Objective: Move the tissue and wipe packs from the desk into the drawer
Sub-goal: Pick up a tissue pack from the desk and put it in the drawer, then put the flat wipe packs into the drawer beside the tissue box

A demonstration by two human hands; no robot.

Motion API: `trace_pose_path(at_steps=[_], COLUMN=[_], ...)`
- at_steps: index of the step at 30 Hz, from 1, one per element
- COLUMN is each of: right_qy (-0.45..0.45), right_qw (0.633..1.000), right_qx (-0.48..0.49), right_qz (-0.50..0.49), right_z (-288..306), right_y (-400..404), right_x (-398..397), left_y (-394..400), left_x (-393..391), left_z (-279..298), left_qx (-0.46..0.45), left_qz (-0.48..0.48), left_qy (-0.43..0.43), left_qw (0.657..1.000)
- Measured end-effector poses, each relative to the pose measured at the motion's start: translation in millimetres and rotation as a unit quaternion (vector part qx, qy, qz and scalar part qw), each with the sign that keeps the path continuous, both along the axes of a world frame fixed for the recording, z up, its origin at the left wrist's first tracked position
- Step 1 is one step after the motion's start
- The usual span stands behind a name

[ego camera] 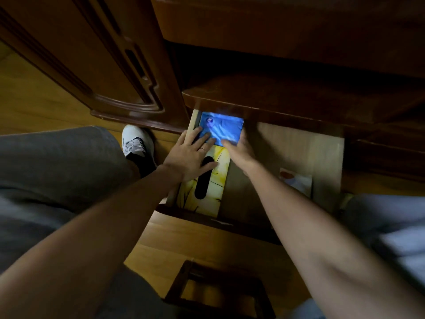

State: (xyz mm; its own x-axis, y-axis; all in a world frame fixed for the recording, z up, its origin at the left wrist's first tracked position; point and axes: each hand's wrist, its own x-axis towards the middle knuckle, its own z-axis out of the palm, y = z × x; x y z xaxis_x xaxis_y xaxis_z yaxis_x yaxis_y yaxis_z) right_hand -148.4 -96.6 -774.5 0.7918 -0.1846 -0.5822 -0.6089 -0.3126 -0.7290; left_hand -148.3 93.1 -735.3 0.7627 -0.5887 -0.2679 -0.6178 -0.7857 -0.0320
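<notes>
A flat blue plastic pack [220,128] with a small round emblem near its far left corner lies at the back left of the pale wooden drawer [296,148], its far edge tucked just under the overhanging lip of the dark brown wooden worktop [276,97]. Both hands are on it. The left hand [192,155] lies flat, fingers straight and spread, fingertips pressing the near left part of the pack while the palm and thumb rest on the box below. The right hand [240,148] reaches in from the other side and holds the pack's right edge; its fingers are on the far side, so how tightly they curl I cannot tell.

Just nearer to the person, touching the blue pack's near edge, sits a yellow cardboard tissue box [207,192] with a long dark oval slot in its top, lying along the drawer's left wall. Well apart from these, near the drawer's front right, lies a small white packet [296,183] with an orange patch at its corner.

The person's bare forearms stretch down into the drawer. A grey trouser leg [57,162] fills the left, ending in a white and black sneaker [136,143] planted on the yellowish wooden floor [34,97]. Beside the shoe rises a carved dark wooden cabinet panel [110,65]. At the bottom stands a dark wooden stool frame [218,291].
</notes>
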Motion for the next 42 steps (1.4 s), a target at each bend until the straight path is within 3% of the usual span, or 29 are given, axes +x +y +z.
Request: trace_pose_path(at_steps=[6, 10, 12, 15, 21, 23, 26, 28, 30, 32, 34, 36, 42], right_qy=[0.027, 0.043, 0.033, -0.002, 0.094, 0.066, -0.102, -0.241, -0.354, -0.441, -0.488, -0.492, -0.355], right_qw=[0.998, 0.997, 0.997, 0.997, 0.983, 0.987, 0.985, 0.956, 0.915, 0.872, 0.843, 0.831, 0.84], right_qx=[0.028, 0.012, -0.001, -0.078, -0.151, -0.14, -0.138, -0.159, -0.185, -0.209, -0.225, -0.258, -0.411], right_qz=[0.041, 0.067, 0.064, 0.026, 0.037, 0.039, 0.034, 0.043, 0.047, 0.029, 0.007, -0.008, -0.019], right_z=[32, 66, 91, 126, 126, 139, 201, 267, 341, 408, 457, 491, 517], right_y=[-4, -31, -52, -87, -114, -106, -102, -108, -118, -130, -145, -162, -206], right_x=[-61, -92, -100, -114, -163, -162, -136, -116, -106, -96, -79, -54, 35], left_y=[-2, 2, -6, -26, -48, -51, -64, -77, -88, -99, -113, -129, -179], left_x=[-40, -49, -43, -37, -62, -71, -61, -45, -28, -7, 17, 46, 118], left_z=[23, 48, 74, 114, 149, 163, 207, 259, 321, 380, 427, 458, 463], left_qx=[0.092, 0.125, 0.077, -0.012, -0.068, -0.064, -0.175, -0.294, -0.388, -0.436, -0.453, -0.448, -0.32], left_qz=[-0.01, -0.012, 0.024, 0.085, 0.092, 0.071, 0.057, 0.022, -0.027, -0.057, -0.054, -0.034, 0.004], left_qy=[0.0, 0.115, 0.164, 0.133, 0.174, 0.136, -0.01, -0.14, -0.25, -0.319, -0.35, -0.349, -0.253], left_qw=[0.996, 0.985, 0.983, 0.987, 0.978, 0.986, 0.983, 0.945, 0.887, 0.84, 0.818, 0.823, 0.913])
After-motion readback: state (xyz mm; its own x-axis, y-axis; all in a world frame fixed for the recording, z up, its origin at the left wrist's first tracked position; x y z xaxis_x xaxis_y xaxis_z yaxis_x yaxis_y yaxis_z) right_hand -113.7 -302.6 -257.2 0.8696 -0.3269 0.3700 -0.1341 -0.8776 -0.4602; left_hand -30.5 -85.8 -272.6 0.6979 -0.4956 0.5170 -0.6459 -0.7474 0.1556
